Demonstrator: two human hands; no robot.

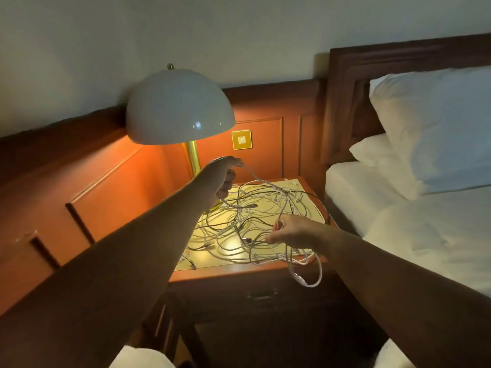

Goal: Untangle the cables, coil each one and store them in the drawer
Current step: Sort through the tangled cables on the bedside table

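Observation:
A tangle of white and dark cables (252,216) covers the top of the wooden nightstand (239,270). My left hand (224,179) is raised near the lamp stem and grips one end of a white cable (255,177), which runs down into the pile. Over the front right of the pile, my right hand (295,232) pinches white cable strands. A white loop (308,274) hangs from that hand over the nightstand's front edge. The drawer (261,294) below the top is closed, its handle dimly visible.
A lit lamp with a white dome shade (179,107) and brass stem (193,158) stands at the back left of the nightstand. A wall switch (241,139) sits on the wood panelling. The bed (425,235) with white pillows (435,128) is to the right.

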